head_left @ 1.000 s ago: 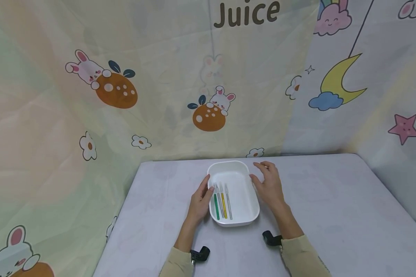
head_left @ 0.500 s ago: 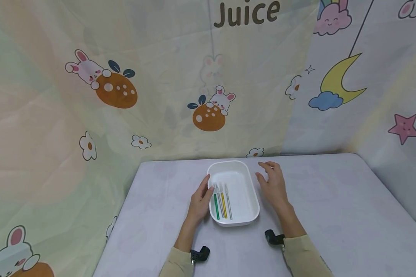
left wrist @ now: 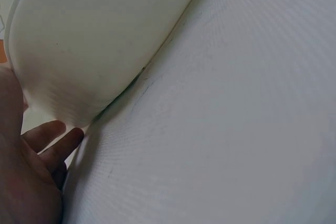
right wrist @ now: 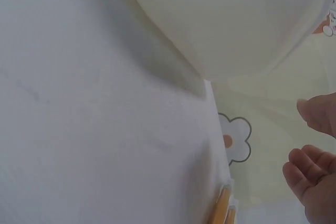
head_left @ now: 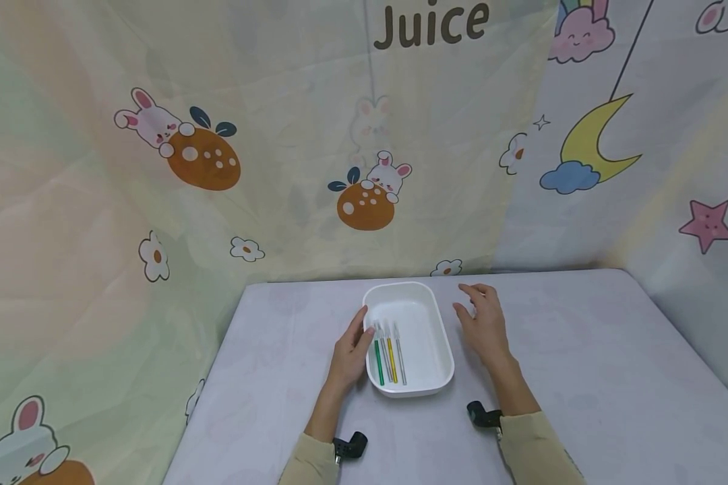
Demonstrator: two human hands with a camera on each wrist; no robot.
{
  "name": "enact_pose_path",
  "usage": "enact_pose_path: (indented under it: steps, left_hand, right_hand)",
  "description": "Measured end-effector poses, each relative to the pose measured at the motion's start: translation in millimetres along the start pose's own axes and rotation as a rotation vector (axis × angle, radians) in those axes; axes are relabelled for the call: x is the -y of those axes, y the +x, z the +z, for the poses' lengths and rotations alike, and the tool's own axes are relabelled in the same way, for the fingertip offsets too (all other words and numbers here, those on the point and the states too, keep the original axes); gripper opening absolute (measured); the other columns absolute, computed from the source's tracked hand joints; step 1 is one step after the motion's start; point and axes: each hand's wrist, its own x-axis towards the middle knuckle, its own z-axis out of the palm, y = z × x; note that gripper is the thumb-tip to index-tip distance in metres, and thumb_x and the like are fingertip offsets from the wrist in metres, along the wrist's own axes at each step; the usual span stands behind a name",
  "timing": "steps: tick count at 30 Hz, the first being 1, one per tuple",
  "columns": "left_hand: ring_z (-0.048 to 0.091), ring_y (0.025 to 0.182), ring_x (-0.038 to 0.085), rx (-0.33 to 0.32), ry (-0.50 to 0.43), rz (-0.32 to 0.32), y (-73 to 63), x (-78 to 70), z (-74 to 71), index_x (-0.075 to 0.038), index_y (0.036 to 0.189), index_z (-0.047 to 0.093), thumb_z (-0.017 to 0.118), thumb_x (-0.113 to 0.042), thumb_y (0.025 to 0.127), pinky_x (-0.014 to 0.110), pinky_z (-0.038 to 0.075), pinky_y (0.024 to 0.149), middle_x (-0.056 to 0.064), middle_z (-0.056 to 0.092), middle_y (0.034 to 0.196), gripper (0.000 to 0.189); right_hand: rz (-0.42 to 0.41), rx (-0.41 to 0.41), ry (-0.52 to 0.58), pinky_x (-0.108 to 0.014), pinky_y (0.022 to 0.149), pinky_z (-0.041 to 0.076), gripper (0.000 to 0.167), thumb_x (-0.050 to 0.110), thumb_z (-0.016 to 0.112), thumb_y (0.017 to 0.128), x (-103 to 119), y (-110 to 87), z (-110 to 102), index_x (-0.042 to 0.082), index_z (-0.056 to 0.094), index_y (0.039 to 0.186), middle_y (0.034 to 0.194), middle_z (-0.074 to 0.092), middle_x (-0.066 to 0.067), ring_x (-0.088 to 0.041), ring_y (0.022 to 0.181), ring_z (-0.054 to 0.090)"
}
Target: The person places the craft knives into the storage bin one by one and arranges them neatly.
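Observation:
A white rectangular tray (head_left: 421, 337) with rounded corners sits on the table, its outer wall (left wrist: 100, 35) filling the upper part of the left wrist view. Inside, along its left side, lie several slim sticks (head_left: 391, 360), side by side, green, yellow and silvery, with pale tips; their exact kind is too small to tell. My left hand (head_left: 348, 353) grips the tray's left edge, thumb over the rim and fingers against the outer wall. To the right of the tray, apart from it, my right hand (head_left: 484, 327) hovers with fingers loosely bent and nothing between them.
White cloth covers the table (head_left: 582, 370). A printed curtain (head_left: 291, 168) hangs right behind its far edge. Orange sticks (right wrist: 222, 205) with pale ends show low in the right wrist view. Each wrist carries a black camera (head_left: 484, 415).
My right hand has moved away from the tray's right rim, to the right. The left hand, tray and sticks have stayed in place.

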Motion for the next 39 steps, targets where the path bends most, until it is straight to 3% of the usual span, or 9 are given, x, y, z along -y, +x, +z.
enact_pose_path:
  steps: [8,15,23,32,39]
  left_hand:
    - [0.046,0.15,0.019,0.0,0.001,-0.013,-0.6,-0.3,0.3,-0.038,0.16,0.04,0.054,-0.047,0.107,0.047,0.037,0.124,-0.013,0.041,0.164,0.056]
    - [0.048,0.149,0.021,0.007,-0.016,-0.011,-1.4,-1.4,-0.1,-0.034,0.161,0.04,0.055,-0.042,0.107,0.047,0.038,0.124,-0.012,0.043,0.163,0.056]
    - [0.047,0.149,0.02,0.002,-0.011,-0.013,-1.5,-0.6,-0.2,-0.049,0.156,0.039,0.054,-0.045,0.107,0.048,0.038,0.124,-0.013,0.042,0.164,0.052]
    - [0.052,0.146,0.024,0.0,-0.017,-0.004,0.2,3.3,1.1,-0.043,0.159,0.039,0.053,-0.049,0.106,0.051,0.039,0.122,-0.009,0.046,0.162,0.054]
    - [0.051,0.146,0.024,0.008,-0.026,0.008,0.2,3.0,0.3,-0.037,0.16,0.039,0.052,-0.05,0.107,0.051,0.039,0.123,-0.007,0.046,0.162,0.057]
  right_hand:
    - [0.023,0.039,-0.032,-0.053,0.093,0.057,0.05,0.016,0.069,0.101,-5.1,-0.3,-3.0,0.009,0.056,0.149,0.144,0.048,-0.023,-0.037,0.116,0.058]
    - [0.04,0.065,-0.061,-0.054,0.094,0.057,0.052,0.018,0.069,0.101,-10.7,1.1,-6.8,0.008,0.055,0.15,0.145,0.048,-0.025,-0.038,0.118,0.057]
    - [0.043,0.086,-0.049,-0.054,0.092,0.056,0.052,0.018,0.069,0.101,-15.9,1.0,-8.6,0.006,0.054,0.15,0.143,0.049,-0.026,-0.039,0.116,0.057]
    - [0.103,0.132,-0.078,-0.056,0.095,0.058,0.055,0.02,0.068,0.101,-16.1,2.9,-11.0,0.006,0.052,0.152,0.144,0.049,-0.028,-0.042,0.12,0.058]
    - [0.093,0.152,-0.09,-0.057,0.093,0.058,0.054,0.016,0.068,0.101,-20.0,1.3,-13.7,0.003,0.052,0.15,0.137,0.054,-0.029,-0.043,0.118,0.059]
